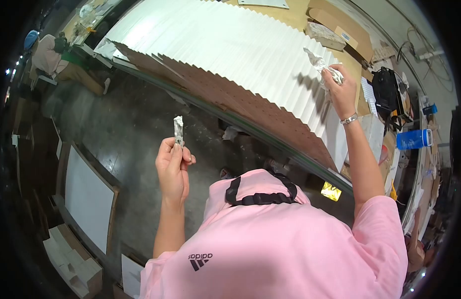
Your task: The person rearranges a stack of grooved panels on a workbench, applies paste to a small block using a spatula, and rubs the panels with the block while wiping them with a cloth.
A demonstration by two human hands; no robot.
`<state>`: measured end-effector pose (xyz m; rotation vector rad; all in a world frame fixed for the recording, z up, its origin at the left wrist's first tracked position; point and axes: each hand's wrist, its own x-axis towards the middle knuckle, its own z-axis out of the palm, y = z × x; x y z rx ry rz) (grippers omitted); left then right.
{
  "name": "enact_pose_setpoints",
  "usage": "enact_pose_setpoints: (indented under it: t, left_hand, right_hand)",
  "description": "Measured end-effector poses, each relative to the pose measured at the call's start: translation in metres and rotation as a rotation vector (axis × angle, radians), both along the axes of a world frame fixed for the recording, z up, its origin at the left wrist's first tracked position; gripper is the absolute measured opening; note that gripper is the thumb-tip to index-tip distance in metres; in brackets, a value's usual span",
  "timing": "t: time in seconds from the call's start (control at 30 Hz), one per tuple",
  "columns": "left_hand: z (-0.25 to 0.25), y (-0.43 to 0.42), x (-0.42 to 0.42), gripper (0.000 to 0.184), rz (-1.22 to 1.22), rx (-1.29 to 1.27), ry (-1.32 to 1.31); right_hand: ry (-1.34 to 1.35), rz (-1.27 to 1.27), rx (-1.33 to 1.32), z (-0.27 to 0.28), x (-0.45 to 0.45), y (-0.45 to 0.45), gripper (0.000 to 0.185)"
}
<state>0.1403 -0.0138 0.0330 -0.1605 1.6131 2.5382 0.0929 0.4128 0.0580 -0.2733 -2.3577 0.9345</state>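
My left hand pinches a small, narrow whitish piece upright between thumb and fingers, over the floor. What the piece is, I cannot make out. At the right, my right hand is closed on a crumpled white cloth or paper, held over the near right end of the white panels. Those long white panels lie side by side in a row on the workbench, with stepped ends and brown near edges.
Behind the panels are an open cardboard box and a pale block. A black bag and a blue container are at the right. Another person sits at the far left. A framed white board stands at lower left.
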Motion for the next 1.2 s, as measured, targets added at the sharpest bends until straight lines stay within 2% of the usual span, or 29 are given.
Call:
enact_pose_setpoints:
  t: [0.13, 0.43, 0.53, 1.03, 1.2]
  left_hand:
    - [-0.005, 0.038, -0.009, 0.009, 0.026, -0.013, 0.020]
    - [-0.019, 0.098, -0.031, 0.016, 0.092, -0.285, 0.131]
    - [-0.025, 0.107, -0.031, 0.021, 0.098, -0.344, 0.104]
    - [-0.033, 0.119, -0.042, 0.020, 0.130, -0.590, 0.188]
    - [-0.035, 0.122, -0.046, 0.021, 0.130, -0.576, 0.212]
  right_hand:
    - [0.022, -0.011, 0.092, -0.010, 0.002, 0.025, 0.025]
    - [0.090, -0.054, 0.471, -0.026, -0.030, 0.037, 0.024]
    - [0.125, -0.049, 0.476, -0.027, -0.029, 0.036, 0.024]
    - [0.169, -0.029, 0.458, -0.029, -0.029, 0.038, 0.024]
    - [0.172, -0.027, 0.463, -0.028, -0.030, 0.039, 0.023]
